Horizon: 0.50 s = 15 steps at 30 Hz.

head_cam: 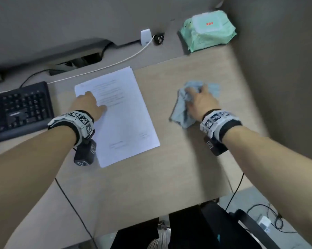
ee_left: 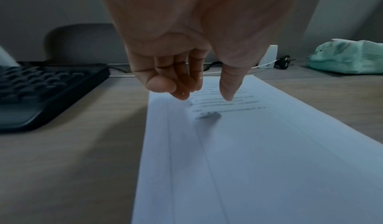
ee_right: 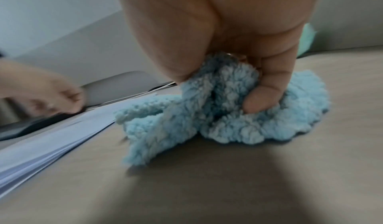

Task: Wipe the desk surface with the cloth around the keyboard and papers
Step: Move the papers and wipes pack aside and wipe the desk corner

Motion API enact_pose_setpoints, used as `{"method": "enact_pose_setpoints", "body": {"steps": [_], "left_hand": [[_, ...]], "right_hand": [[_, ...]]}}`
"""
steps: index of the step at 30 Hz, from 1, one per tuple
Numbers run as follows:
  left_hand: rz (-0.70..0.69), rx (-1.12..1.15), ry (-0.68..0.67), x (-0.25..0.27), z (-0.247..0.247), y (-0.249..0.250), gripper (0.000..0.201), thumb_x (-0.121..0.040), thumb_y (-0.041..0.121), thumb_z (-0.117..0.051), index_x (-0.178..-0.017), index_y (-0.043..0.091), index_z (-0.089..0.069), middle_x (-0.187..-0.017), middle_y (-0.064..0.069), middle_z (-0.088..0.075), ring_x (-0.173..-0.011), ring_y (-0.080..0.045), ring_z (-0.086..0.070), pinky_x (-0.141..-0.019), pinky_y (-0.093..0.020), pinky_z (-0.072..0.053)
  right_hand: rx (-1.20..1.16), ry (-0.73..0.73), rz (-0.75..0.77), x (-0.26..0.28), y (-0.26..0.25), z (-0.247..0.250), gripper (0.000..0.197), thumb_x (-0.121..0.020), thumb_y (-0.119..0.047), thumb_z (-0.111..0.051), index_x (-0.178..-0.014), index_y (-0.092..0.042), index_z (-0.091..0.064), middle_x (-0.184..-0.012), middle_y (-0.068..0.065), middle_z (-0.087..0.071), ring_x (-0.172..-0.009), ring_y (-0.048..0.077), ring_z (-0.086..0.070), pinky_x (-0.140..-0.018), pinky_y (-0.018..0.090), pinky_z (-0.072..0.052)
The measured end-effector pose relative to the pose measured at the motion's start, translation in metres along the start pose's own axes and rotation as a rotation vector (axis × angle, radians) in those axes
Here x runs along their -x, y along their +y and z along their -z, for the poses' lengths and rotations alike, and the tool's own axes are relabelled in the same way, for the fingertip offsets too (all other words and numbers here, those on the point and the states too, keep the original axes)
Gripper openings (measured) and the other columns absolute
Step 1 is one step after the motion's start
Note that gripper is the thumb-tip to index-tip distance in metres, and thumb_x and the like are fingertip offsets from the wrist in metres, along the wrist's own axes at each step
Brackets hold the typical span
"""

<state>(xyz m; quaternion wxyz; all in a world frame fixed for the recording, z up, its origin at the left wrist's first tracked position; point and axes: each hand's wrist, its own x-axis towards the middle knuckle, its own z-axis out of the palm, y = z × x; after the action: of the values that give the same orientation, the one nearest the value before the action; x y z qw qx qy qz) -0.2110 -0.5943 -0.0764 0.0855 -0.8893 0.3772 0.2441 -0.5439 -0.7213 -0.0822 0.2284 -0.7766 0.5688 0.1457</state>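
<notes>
A light wooden desk (head_cam: 169,168) holds a stack of white printed papers (head_cam: 126,123) in the middle and a black keyboard (head_cam: 20,108) at the left. My right hand (head_cam: 198,97) grips a bunched fluffy light-blue cloth (head_cam: 182,112) and presses it on the bare desk to the right of the papers. In the right wrist view the fingers (ee_right: 257,103) curl into the cloth (ee_right: 165,129). My left hand (head_cam: 96,101) is over the papers' top left corner, holding nothing. In the left wrist view its fingers (ee_left: 182,95) hang loosely curled just above the papers (ee_left: 259,162).
A green pack of wet wipes (head_cam: 208,30) lies at the back right corner. A white cable (head_cam: 115,63) runs from a white charger (head_cam: 145,37) along the back, behind the papers. A grey partition (head_cam: 277,69) bounds the desk on the right. A dark chair (head_cam: 214,227) sits below the front edge.
</notes>
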Motion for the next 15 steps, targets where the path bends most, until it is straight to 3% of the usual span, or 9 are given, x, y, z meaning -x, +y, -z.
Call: {"method": "enact_pose_setpoints", "body": {"steps": [2,5,7,10,13,15], "left_hand": [[0.016,0.045,-0.015,0.008,-0.006,-0.012,0.054,-0.082,0.046,-0.064,-0.115,0.005,-0.048,-0.113,-0.018,-0.058,-0.100,-0.039,-0.057,-0.081,-0.044,-0.050],[0.023,0.112,-0.026,0.023,-0.009,-0.021,0.056,-0.081,0.044,-0.064,-0.117,0.004,-0.049,-0.117,-0.019,-0.056,-0.102,-0.039,-0.057,-0.084,-0.045,-0.051],[0.034,0.145,-0.031,0.030,-0.010,-0.027,0.058,-0.080,0.043,-0.066,-0.118,0.004,-0.049,-0.118,-0.019,-0.056,-0.102,-0.039,-0.059,-0.086,-0.046,-0.053],[0.083,0.209,-0.056,0.037,-0.011,-0.040,0.068,-0.073,0.046,-0.068,-0.124,0.005,-0.049,-0.122,-0.017,-0.055,-0.105,-0.039,-0.059,-0.088,-0.047,-0.054],[0.166,0.278,-0.069,0.046,-0.009,-0.051,0.068,-0.065,0.047,-0.065,-0.118,0.007,-0.050,-0.115,-0.013,-0.058,-0.097,-0.036,-0.061,-0.078,-0.043,-0.056],[0.197,0.364,-0.118,0.049,-0.009,-0.056,0.054,-0.068,0.041,-0.066,-0.106,0.005,-0.053,-0.102,-0.011,-0.062,-0.083,-0.032,-0.063,-0.063,-0.035,-0.053]], "right_hand": [[0.046,-0.002,-0.067,0.007,-0.013,0.000,0.054,-0.089,-0.018,-0.059,-0.138,-0.028,-0.040,-0.142,0.019,-0.028,-0.110,0.042,-0.054,-0.087,0.047,-0.050],[0.118,-0.056,0.126,0.031,-0.050,-0.024,0.061,-0.083,-0.015,-0.066,-0.136,-0.028,-0.038,-0.136,0.017,-0.033,-0.109,0.042,-0.052,-0.087,0.047,-0.049],[0.118,-0.083,0.159,0.039,-0.053,-0.036,0.068,-0.082,-0.018,-0.069,-0.139,-0.032,-0.035,-0.136,0.014,-0.033,-0.114,0.040,-0.049,-0.089,0.048,-0.049],[0.075,-0.033,0.046,0.040,-0.046,-0.031,0.059,-0.091,-0.019,-0.053,-0.144,-0.036,-0.033,-0.142,0.012,-0.031,-0.121,0.038,-0.045,-0.092,0.047,-0.046],[0.178,-0.051,0.054,0.049,-0.054,-0.033,0.059,-0.091,-0.019,-0.053,-0.144,-0.035,-0.032,-0.140,0.011,-0.033,-0.122,0.038,-0.043,-0.090,0.046,-0.048],[0.249,-0.067,0.075,0.056,-0.064,-0.030,0.054,-0.092,-0.034,-0.055,-0.141,-0.034,-0.035,-0.140,0.009,-0.037,-0.124,0.038,-0.041,-0.090,0.047,-0.046]]}}
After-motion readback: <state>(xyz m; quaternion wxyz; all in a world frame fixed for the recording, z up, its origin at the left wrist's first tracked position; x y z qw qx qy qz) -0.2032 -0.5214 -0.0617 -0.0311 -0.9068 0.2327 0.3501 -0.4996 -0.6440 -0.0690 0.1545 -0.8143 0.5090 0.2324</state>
